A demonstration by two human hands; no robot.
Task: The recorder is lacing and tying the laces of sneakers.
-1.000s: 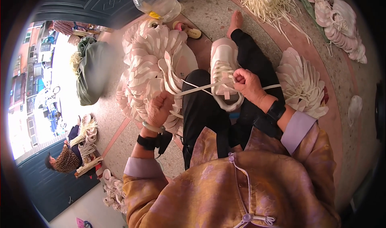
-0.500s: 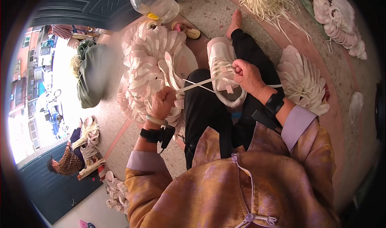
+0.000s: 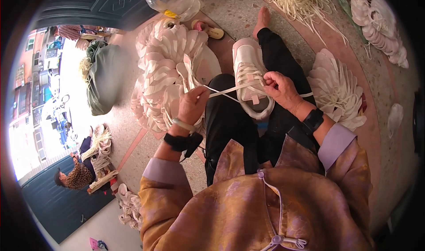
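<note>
A pale pink and white shoe upper [image 3: 249,58] rests between my knees, its toe pointing away from me. White lacing crosses its front in several rows. My left hand [image 3: 193,104] is closed on a flat white shoelace [image 3: 225,92] that stretches from it over to the shoe, crossing another strand of lace above my left knee. At the shoe's right edge, my right hand [image 3: 281,90] pinches lace by the upper eyelets; its fingertips partly hide what they grip. A strand of lace also shows to the right of my right wrist.
On the left lies a big heap of pink-white uppers [image 3: 159,65]; a smaller pile [image 3: 336,89] sits at the right. Loose laces [image 3: 299,3] lie at the far right. A clear plastic jar [image 3: 175,3] and a slipper [image 3: 215,32] stand beyond. Another person [image 3: 79,173] sits at far left.
My left hand has moved right, closer to the shoe, so less lace spans the gap. My right hand has shifted slightly right and down, with its fingers more extended in a pinch.
</note>
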